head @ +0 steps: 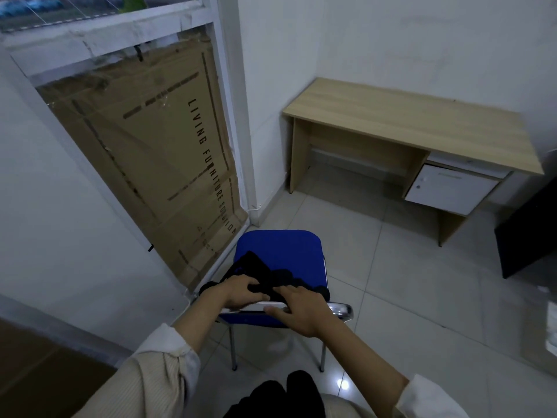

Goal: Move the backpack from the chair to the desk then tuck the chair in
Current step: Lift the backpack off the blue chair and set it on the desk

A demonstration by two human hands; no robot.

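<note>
Cardboard sheet (156, 152) leans on the wall at 10 o'clock. The black backpack (265, 276) lies on the blue chair (280, 248) seat at 6 o'clock; left hand (241, 292) fingers curl into its fabric, right hand (298, 309) presses half-open on it. The bare tabletop (422, 122) stands well apart at 2 o'clock

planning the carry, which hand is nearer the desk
Right. The right hand rests on the chair's top edge on the desk's side; the left hand is farther left.
</note>
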